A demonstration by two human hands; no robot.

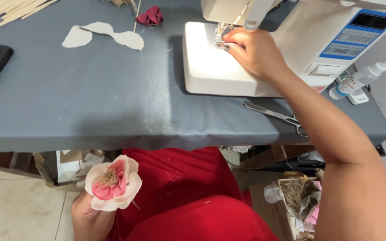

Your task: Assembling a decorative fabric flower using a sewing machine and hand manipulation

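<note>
My left hand point(86, 214) is down below the table edge, holding a handmade fabric flower point(112, 183) with cream outer petals, pink inner petals and a tan fibrous centre. My right hand point(253, 51) reaches up over the lit bed of a white sewing machine point(211, 71), with its fingertips at the needle and presser foot area point(220, 33). Whether those fingers pinch anything is hidden. I sit in red clothing point(188, 196) at a table covered in grey cloth point(90, 102).
Metal scissors point(275, 115) lie right of the machine base. A white squeeze bottle point(362, 78) rests at the table's right end. Cream fabric cut-outs point(103, 35), a dark red fabric scrap point(150, 15) and thin wooden sticks point(12, 9) lie at the back. Cardboard boxes point(287, 205) stand under the table.
</note>
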